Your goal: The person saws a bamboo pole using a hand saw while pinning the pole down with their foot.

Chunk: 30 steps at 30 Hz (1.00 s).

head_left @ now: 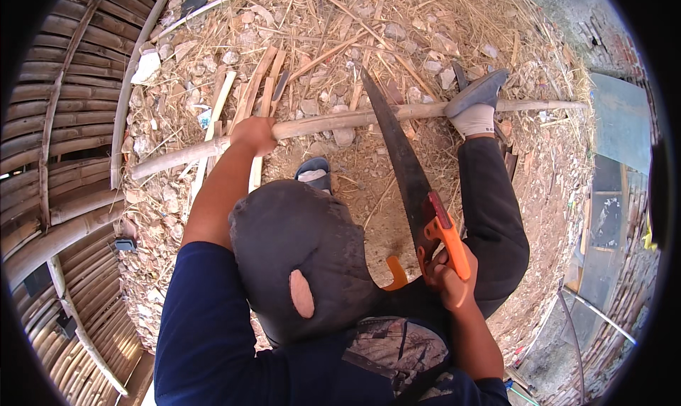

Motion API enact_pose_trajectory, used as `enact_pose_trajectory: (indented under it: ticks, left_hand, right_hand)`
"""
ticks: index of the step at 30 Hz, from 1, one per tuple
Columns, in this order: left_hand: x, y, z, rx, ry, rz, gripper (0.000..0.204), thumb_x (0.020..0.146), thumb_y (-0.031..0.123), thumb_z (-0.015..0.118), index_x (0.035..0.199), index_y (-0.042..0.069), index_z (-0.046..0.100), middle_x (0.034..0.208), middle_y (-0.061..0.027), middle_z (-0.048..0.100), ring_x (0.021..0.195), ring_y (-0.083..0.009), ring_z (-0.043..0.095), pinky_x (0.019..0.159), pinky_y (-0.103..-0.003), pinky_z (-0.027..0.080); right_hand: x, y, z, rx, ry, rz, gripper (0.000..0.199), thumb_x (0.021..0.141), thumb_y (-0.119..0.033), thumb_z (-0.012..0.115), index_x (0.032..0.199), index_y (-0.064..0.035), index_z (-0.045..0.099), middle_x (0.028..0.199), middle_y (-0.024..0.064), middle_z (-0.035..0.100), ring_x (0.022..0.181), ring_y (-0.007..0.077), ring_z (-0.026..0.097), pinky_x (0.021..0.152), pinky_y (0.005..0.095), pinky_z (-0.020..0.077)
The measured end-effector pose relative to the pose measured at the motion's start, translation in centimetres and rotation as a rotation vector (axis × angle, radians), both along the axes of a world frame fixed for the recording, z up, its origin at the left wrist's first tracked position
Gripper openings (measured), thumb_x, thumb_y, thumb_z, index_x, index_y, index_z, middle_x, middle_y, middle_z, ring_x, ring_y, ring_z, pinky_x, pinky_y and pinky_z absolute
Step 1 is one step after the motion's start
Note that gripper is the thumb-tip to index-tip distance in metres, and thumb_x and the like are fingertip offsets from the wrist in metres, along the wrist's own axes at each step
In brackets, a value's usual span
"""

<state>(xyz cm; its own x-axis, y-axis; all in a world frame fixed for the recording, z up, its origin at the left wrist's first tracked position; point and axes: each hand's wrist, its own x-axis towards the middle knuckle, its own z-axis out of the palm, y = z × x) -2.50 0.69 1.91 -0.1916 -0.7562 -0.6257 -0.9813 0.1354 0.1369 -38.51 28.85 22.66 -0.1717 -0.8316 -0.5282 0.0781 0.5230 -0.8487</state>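
Note:
A long pale bamboo pole (340,121) lies across the ground, from lower left to upper right. My left hand (254,133) grips it near its left part. My right foot in a grey shoe (477,94) presses on the pole further right. My right hand (447,275) holds the orange handle of a hand saw (406,166). The dark saw blade runs up to the pole, its tip past the pole between hand and foot. My left shoe (314,173) shows below the pole, partly hidden by my knee.
Split bamboo strips (245,97), straw and stones cover the ground. A wall of stacked bamboo poles (64,165) curves along the left. Brickwork and flat sheets (617,150) stand at the right.

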Motion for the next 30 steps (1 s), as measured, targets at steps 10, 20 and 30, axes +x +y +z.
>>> enact_pose_trajectory:
  ticks: [10, 20, 30]
  left_hand:
    - [0.5, 0.1, -0.2, 0.004, 0.019, -0.001, 0.042, 0.08, 0.019, 0.068, 0.121, 0.017, 0.071, 0.113, -0.0145, 0.075, 0.111, -0.0332, 0.07, 0.097, -0.046, 0.056]
    - [0.0, 0.9, 1.1, -0.002, -0.045, -0.03, 0.036, 0.087, 0.018, 0.067, 0.122, 0.014, 0.069, 0.118, -0.012, 0.074, 0.114, -0.0297, 0.07, 0.097, -0.044, 0.057]
    - [0.2, 1.0, 1.2, -0.028, -0.05, -0.03, 0.034, 0.087, 0.02, 0.067, 0.12, 0.015, 0.069, 0.116, -0.0115, 0.074, 0.112, -0.0296, 0.071, 0.095, -0.043, 0.057]
  right_hand:
    - [0.0, 2.5, 0.0, 0.003, -0.019, 0.019, 0.009, 0.08, -0.004, 0.057, 0.087, -0.0025, 0.053, 0.069, 0.0057, 0.058, 0.054, 0.0121, 0.054, 0.052, 0.0262, 0.0457]
    - [2.1, -0.3, -0.8, 0.073, -0.12, 0.032, 0.012, 0.081, 0.004, 0.048, 0.089, -0.0034, 0.052, 0.071, 0.0044, 0.053, 0.053, 0.0115, 0.049, 0.047, 0.0262, 0.0389]
    - [0.3, -0.7, -2.5, 0.062, -0.135, 0.055, 0.006, 0.082, -0.003, 0.052, 0.087, -0.0031, 0.054, 0.065, 0.0011, 0.052, 0.056, 0.0097, 0.052, 0.059, 0.0255, 0.0465]
